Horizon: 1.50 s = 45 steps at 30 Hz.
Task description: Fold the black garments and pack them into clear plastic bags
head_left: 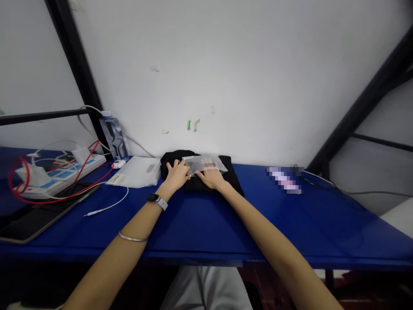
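Forearms [134,230] lead to a translucent plastic bag [196,164] on black cloth [193,186]: right hand [211,175] spread beneath its film, left hand [176,174] curled at its edge, pinch unclear. Likely light, slippery; grip its rim.

Dark-faced wristwatch [152,197] on a pale grey strap [163,203] — slim silver bangle [132,238] — light grey trousers [206,288]

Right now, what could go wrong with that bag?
The clear bag could stretch or tear: the right hand has fingers showing through it. It might also slip on the black cloth beneath. And the left forearm could snag the loose-ended white cable if it swings left.
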{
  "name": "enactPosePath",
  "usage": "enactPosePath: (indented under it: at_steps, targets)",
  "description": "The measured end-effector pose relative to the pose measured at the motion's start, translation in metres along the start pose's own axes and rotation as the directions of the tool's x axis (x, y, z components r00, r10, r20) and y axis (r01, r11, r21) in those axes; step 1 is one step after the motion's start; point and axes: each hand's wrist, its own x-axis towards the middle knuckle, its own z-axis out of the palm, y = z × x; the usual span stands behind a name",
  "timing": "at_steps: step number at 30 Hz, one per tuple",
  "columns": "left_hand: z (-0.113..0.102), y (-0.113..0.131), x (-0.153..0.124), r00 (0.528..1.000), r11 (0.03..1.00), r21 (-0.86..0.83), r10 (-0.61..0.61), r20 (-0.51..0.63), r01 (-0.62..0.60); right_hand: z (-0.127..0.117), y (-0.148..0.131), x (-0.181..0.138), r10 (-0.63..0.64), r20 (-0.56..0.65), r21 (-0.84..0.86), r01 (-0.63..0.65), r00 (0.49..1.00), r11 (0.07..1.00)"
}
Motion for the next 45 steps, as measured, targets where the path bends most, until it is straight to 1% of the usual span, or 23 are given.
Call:
enactPosePath:
  at_steps: [2, 3, 5, 7, 9, 12, 15, 18, 21, 24, 26, 27, 29, 32, 34, 37, 40, 42, 45]
  targets:
    - [0.000, -0.001, 0.000, 0.997, 0.998, 0.029, 0.065, -0.029, -0.064, -0.007, -0.004, -0.017, -0.023, 0.019, -0.029, 0.024, 1.000, 0.999]
    - [0.000, -0.001, 0.000, 0.993, 0.994, 0.056, 0.102, -0.052, -0.099, -0.012, -0.007, -0.025, -0.024, 0.004, -0.051, 0.024, 1.000, 0.998]
    - [-0.001, -0.001, -0.001, 0.980, 0.982, 0.110, 0.168, -0.103, -0.156, -0.021, -0.015, -0.038, -0.005, -0.062, -0.107, -0.002, 0.998, 0.994]
    - [-0.001, -0.001, -0.003, 0.965, 0.973, 0.136, 0.208, -0.163, -0.186, -0.028, -0.022, -0.044, 0.002, -0.157, -0.168, -0.028, 0.988, 0.985]
    - [-0.002, -0.004, -0.005, 0.950, 0.973, 0.127, 0.217, -0.224, -0.192, -0.031, -0.025, -0.043, -0.057, -0.224, -0.232, 0.004, 0.973, 0.973]
    - [-0.003, -0.009, -0.007, 0.936, 0.979, 0.076, 0.204, -0.288, -0.190, -0.029, -0.023, -0.034, -0.146, -0.260, -0.300, 0.064, 0.955, 0.952]
    - [-0.003, -0.015, -0.009, 0.927, 0.975, 0.069, 0.223, -0.301, -0.212, -0.024, -0.014, -0.024, -0.155, -0.311, -0.328, 0.048, 0.938, 0.944]
    - [0.000, -0.019, -0.009, 0.918, 0.962, 0.101, 0.271, -0.289, -0.252, -0.019, -0.004, -0.015, -0.136, -0.380, -0.303, 0.016, 0.915, 0.953]
    - [0.004, -0.023, -0.008, 0.918, 0.958, 0.103, 0.287, -0.274, -0.269, -0.012, 0.002, -0.007, -0.087, -0.345, -0.249, -0.002, 0.935, 0.969]
    - [0.007, -0.028, -0.007, 0.930, 0.962, 0.083, 0.271, -0.247, -0.258, -0.005, 0.005, -0.002, -0.039, -0.304, -0.205, -0.025, 0.952, 0.978]
    - [0.008, -0.031, -0.007, 0.937, 0.967, 0.072, 0.255, -0.240, -0.245, -0.005, 0.006, -0.002, -0.056, -0.313, -0.186, -0.003, 0.948, 0.983]
    - [0.008, -0.031, -0.006, 0.937, 0.968, 0.070, 0.252, -0.242, -0.242, -0.006, 0.006, -0.004, -0.091, -0.318, -0.180, 0.034, 0.944, 0.983]
    - [0.006, -0.030, -0.007, 0.932, 0.965, 0.075, 0.263, -0.250, -0.252, -0.009, 0.004, -0.006, -0.208, -0.318, -0.176, 0.158, 0.925, 0.972]
    - [0.002, -0.026, -0.008, 0.913, 0.955, 0.074, 0.297, -0.278, -0.288, -0.013, -0.007, -0.007, -0.394, -0.304, -0.189, 0.351, 0.867, 0.917]
    - [0.000, -0.024, -0.009, 0.899, 0.950, 0.070, 0.310, -0.308, -0.304, -0.012, -0.018, -0.005, -0.455, -0.302, -0.215, 0.405, 0.837, 0.888]
    - [0.000, -0.024, -0.010, 0.886, 0.947, 0.079, 0.319, -0.337, -0.311, -0.008, -0.033, 0.001, -0.466, -0.319, -0.263, 0.395, 0.825, 0.880]
    - [0.000, -0.025, -0.010, 0.883, 0.949, 0.089, 0.314, -0.348, -0.302, -0.006, -0.037, 0.003, -0.482, -0.325, -0.320, 0.385, 0.814, 0.866]
    - [0.000, -0.026, -0.010, 0.884, 0.948, 0.090, 0.317, -0.344, -0.305, -0.008, -0.031, 0.002, -0.503, -0.310, -0.360, 0.390, 0.807, 0.848]
    - [0.000, -0.027, -0.010, 0.886, 0.950, 0.077, 0.311, -0.343, -0.304, -0.011, -0.015, -0.004, -0.482, -0.310, -0.388, 0.354, 0.820, 0.851]
